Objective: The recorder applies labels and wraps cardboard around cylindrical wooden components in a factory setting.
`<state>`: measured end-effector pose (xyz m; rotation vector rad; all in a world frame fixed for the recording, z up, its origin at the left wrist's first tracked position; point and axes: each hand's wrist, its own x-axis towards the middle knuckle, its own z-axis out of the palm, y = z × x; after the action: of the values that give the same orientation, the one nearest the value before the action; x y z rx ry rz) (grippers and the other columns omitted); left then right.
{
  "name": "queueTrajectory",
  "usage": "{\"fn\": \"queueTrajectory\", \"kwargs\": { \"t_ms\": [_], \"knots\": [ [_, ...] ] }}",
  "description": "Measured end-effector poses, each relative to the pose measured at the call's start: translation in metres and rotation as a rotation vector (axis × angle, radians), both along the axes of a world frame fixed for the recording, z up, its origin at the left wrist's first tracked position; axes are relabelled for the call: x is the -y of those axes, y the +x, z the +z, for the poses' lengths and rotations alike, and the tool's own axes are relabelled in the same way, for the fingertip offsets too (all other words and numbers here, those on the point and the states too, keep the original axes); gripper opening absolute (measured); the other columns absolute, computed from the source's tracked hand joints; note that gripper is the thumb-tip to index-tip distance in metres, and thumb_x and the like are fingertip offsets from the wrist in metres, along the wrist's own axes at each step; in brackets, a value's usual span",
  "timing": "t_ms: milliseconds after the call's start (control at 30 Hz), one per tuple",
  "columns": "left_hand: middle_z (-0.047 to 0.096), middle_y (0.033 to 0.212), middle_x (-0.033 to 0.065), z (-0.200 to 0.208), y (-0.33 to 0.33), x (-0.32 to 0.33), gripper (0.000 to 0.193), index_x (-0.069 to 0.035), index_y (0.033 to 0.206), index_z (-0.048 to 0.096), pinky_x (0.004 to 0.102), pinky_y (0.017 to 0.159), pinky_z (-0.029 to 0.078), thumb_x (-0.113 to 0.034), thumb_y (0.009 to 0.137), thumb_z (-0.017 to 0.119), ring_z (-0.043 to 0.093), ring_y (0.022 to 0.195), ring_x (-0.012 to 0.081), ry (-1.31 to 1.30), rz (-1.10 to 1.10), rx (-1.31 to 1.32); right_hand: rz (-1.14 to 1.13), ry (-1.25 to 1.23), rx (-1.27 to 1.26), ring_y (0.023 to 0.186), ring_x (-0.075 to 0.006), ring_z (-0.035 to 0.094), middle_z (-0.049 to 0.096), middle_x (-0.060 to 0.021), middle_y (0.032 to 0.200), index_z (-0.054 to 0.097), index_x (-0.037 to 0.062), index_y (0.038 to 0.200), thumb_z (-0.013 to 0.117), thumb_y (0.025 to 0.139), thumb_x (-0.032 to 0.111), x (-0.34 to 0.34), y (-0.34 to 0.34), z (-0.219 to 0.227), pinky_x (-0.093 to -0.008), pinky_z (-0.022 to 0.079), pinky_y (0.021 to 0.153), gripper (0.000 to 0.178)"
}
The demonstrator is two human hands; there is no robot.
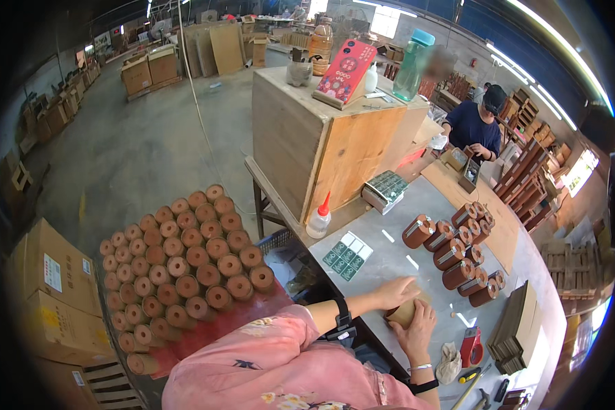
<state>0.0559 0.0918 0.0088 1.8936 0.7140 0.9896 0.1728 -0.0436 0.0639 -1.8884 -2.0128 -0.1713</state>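
brown cardboard (402, 315), between left fingers (408, 285) and right fingers (426, 314)

Two hands (396, 292) (418, 329); one tan piece (402, 315); over forty brown cylinders (190, 292); one red-tipped bottle (318, 223); one tape dispenser (467, 347).

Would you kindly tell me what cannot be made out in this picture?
In the head view:
Brown cardboard piece: partly hidden by the left hand and right hand.
Lowest left carton: partly cut off by the dark fisheye rim.
Far dark open box: its contents, too small and distant to identify.
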Motion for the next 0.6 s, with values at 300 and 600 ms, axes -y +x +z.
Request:
{"fn": "queueTrajectory", "kwargs": {
  "t_ms": [300,600],
  "knots": [
    [0.073,0.101,0.0195,-0.036,0.018,0.002,0.043,-0.011,0.105,0.074,0.0515,0.093,0.047,-0.046,0.101,0.048,0.063,0.097,0.0447,-0.036,0.001,-0.045,0.091,-0.082,-0.268,0.105,-0.0409,0.059,0.064,-0.0214,0.113,0.063,-0.0011,0.118,0.075,0.079,0.023,-0.025,0.049,-0.013,-0.0474,0.045,0.095,0.048],
    [0.07,0.109,0.0213,-0.038,0.02,-0.007,0.038,-0.01,0.115,0.071,0.0526,0.09,0.05,-0.037,0.102,0.048,0.065,0.1,0.0451,-0.07,-0.097,-0.192,0.09,-0.293,-0.271,0.104,-0.0406,0.066,0.069,-0.0233,0.108,0.065,-0.0017,0.119,0.087,0.07,0.039,-0.035,0.055,0.005,-0.0453,0.052,0.092,0.067]
  ]
}}
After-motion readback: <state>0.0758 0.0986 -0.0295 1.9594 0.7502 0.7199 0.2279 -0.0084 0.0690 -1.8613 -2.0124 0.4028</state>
